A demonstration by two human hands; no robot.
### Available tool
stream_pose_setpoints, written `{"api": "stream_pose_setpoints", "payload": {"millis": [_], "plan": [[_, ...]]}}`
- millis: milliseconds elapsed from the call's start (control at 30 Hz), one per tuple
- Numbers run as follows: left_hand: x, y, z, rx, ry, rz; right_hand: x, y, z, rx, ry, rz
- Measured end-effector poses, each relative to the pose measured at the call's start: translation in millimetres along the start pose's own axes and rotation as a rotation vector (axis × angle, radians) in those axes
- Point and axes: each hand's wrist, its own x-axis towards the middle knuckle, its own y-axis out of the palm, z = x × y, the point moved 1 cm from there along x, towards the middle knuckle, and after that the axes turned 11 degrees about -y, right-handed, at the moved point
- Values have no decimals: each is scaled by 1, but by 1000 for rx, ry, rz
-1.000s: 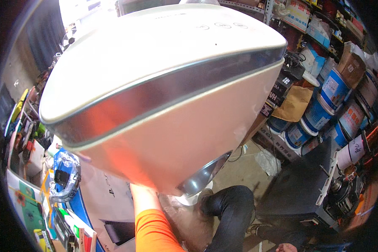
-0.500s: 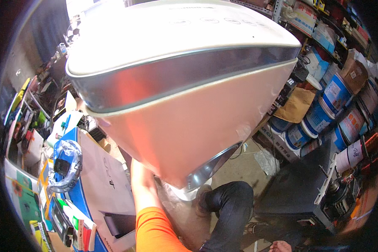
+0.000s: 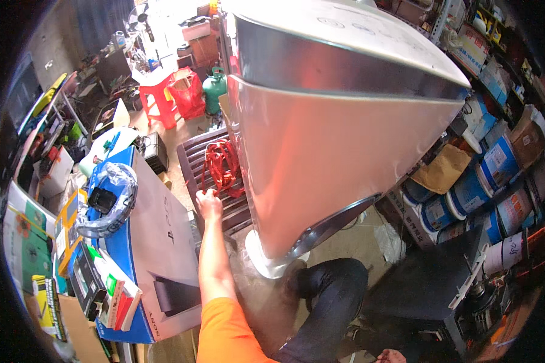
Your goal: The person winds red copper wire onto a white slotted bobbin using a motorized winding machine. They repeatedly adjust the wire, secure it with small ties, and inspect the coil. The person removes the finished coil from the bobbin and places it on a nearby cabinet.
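A tall, tapered white appliance (image 3: 333,157) with a silver band and round button marks on its top fills the middle, standing on a white base (image 3: 257,257). To its left is a brown slatted stool (image 3: 194,160) bearing a coil of red cable (image 3: 222,164). My left hand (image 3: 209,206), at the end of an orange sleeve, reaches to the stool's near left edge, apart from the appliance. Its fingers look curled, and what they grip, if anything, is hidden. Low at the picture's edge my right hand (image 3: 391,357) shows partly, near my dark-trousered leg, its fingers mostly cut off.
At left stands a white and blue console box (image 3: 163,242) with a plastic-wrapped cable coil (image 3: 112,199) on it. Blue and white tubs (image 3: 454,187) are stacked at right, above a black case (image 3: 412,290). Far left of centre are a red stool (image 3: 158,103) and a green gas bottle (image 3: 214,91).
The appliance now appears farther right in view, uncovering the slatted stool and red cable. My left hand, earlier beside the appliance's lower left side, has reached forward to the stool.
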Motion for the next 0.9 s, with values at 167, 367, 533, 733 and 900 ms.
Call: {"api": "stream_pose_setpoints", "payload": {"millis": [167, 367, 533, 733, 900], "plan": [[39, 13, -26, -55, 159, 47, -2, -8, -15, -35, 33, -3], [54, 33, -61, 12, 310, 188, 9, 0, -13, -38, 63, 9], [40, 30, -79, 88, 138, 166, 11, 9, -6, -91, 51, -35], [29, 13, -82, 147, 126, 159, 8, 5, -6, -57, 51, 1], [24, 10, -92, 64, 86, 202, -2, 8, -5, -34, 24, -30]]}}
